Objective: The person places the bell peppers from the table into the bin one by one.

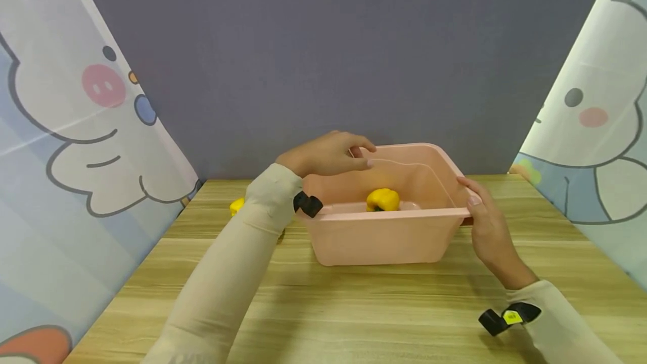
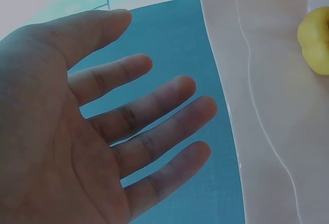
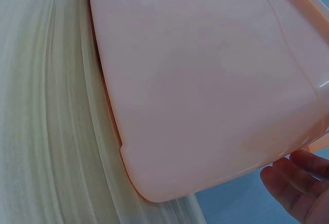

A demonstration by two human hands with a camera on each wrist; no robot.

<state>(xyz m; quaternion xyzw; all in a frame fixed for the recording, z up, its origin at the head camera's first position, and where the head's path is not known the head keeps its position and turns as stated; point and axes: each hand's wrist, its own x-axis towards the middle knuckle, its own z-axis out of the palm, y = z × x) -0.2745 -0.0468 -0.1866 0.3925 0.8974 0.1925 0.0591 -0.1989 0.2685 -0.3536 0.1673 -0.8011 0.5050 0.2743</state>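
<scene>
Pink tub (image 1: 379,240) on counter (image 1: 374,308), yellow bell pepper (image 1: 382,200) inside. Right hand (image 1: 489,232) grips the tub's right rim; left hand (image 1: 328,153), fingers loosely extended, near its far left corner.

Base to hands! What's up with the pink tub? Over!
Left hand empty, near tub. Right hand grips pink tub. Yellow pepper inside. Left sleeve partly hides another yellow thing. Over!

Head view forward and down, close wrist views, pink tub (image 1: 379,240) shared
</scene>
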